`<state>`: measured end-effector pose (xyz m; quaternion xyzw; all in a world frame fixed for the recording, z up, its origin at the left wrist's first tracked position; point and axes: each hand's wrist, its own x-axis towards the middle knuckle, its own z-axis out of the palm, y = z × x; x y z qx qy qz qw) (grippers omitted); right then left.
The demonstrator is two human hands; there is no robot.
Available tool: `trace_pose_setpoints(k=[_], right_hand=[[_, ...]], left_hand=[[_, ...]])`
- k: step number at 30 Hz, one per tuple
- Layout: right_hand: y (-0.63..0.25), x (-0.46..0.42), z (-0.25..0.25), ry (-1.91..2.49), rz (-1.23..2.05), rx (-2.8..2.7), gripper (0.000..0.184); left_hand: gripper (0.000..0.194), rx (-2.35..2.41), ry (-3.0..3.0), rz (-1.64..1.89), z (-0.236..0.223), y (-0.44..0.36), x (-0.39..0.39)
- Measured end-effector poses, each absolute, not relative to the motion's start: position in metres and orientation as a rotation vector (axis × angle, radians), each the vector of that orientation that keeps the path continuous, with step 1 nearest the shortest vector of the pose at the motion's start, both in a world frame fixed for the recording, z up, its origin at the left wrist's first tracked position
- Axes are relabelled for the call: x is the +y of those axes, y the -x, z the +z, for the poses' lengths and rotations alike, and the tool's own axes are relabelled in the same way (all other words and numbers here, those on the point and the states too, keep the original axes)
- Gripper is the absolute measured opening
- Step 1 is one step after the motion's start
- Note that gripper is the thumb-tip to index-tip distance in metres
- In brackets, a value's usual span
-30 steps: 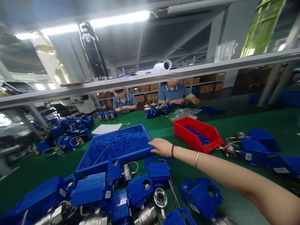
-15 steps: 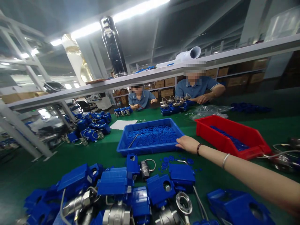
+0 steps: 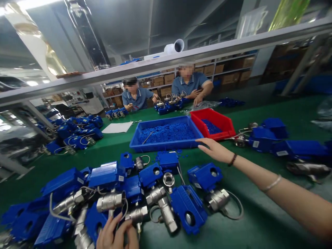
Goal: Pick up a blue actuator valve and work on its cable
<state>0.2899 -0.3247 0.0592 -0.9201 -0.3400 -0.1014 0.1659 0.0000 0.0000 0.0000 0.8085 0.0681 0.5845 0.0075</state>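
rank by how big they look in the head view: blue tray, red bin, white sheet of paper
1. blue tray
2. red bin, though it sits a little farther back
3. white sheet of paper, lying flat and farther off, so unsure

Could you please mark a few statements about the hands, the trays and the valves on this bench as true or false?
1. The right hand reaches toward the near corner of the blue tray. True.
2. The blue tray is filled with silver bolts. False: it holds small blue parts.
3. The red bin sits to the right of the blue tray. True.
4. The left hand is resting on the sheet of paper. False: it is at the bottom edge, at the silver fitting of a valve.
5. Two people sit at the far side of the table. True.
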Motion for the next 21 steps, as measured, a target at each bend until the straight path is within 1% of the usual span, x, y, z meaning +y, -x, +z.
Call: trace_pose_setpoints(k=[2,3,5,7,9,10,12,17,19,21], right_hand=[[-0.249,-0.334,0.059,2.507,-0.19,-0.999,0.04],[-0.23,-0.335,0.058,2.454,-0.14,-1.021,0.04],[-0.196,-0.333,0.052,2.405,-0.111,-1.025,0.044],[-0.175,-0.325,0.045,2.453,-0.197,-0.954,0.059],[-0.167,-0.315,0.038,2.506,-0.319,-0.862,0.067],[-0.166,-0.311,0.036,2.515,-0.367,-0.84,0.065],[-0.169,-0.309,0.035,2.513,-0.432,-0.844,0.06],[-0.193,-0.35,0.035,2.474,-0.442,-0.989,0.052],[-0.207,-0.383,0.031,2.505,-0.447,-0.982,0.053],[-0.219,-0.417,0.026,2.591,-0.476,-0.895,0.054]], left_hand=[[0.015,-0.048,-2.522,1.63,0.014,-0.005,-0.028],[0.02,-0.189,-2.511,1.46,0.021,-0.01,-0.042],[0.038,-0.382,-2.495,1.046,0.035,-0.023,-0.068],[0.058,-0.396,-2.49,0.645,0.046,-0.038,-0.089],[0.068,-0.304,-2.472,0.345,0.052,-0.05,-0.105],[0.069,-0.252,-2.462,0.253,0.053,-0.054,-0.111],[0.067,-0.154,-2.458,0.179,0.053,-0.055,-0.122],[0.053,0.1,-2.521,0.225,0.043,-0.038,-0.15],[0.046,0.079,-2.518,0.158,0.04,-0.034,-0.158],[0.041,-0.06,-2.474,0.028,0.039,-0.035,-0.162]])
